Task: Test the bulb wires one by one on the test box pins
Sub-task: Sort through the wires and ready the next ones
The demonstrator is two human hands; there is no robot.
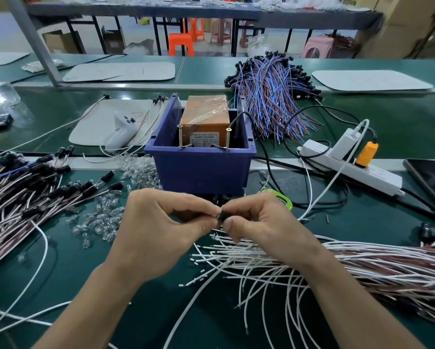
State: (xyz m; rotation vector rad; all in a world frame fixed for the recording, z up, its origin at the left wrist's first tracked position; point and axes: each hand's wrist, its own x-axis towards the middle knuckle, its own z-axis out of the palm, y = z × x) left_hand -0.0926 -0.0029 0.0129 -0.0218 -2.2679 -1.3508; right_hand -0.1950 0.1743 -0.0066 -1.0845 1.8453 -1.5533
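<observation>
The test box is a blue plastic bin (201, 167) with an orange unit (206, 114) inside and two upright screw pins (180, 136) (228, 138) at its front. Just in front of it, my left hand (161, 227) and my right hand (259, 222) meet over the green mat. Both pinch a small black bulb socket (222, 214) between thumb and fingertips. Its white and brown wires run under my right hand into a bundle (349, 263) at the right. Loose clear bulbs (98, 220) lie to the left.
A pile of socketed wires (22, 195) covers the left side. Blue and brown wires (271, 94) are heaped behind the bin. A white power strip (349, 167) with an orange plug and a phone (430, 180) lie at the right. A white controller (120, 132) sits back left.
</observation>
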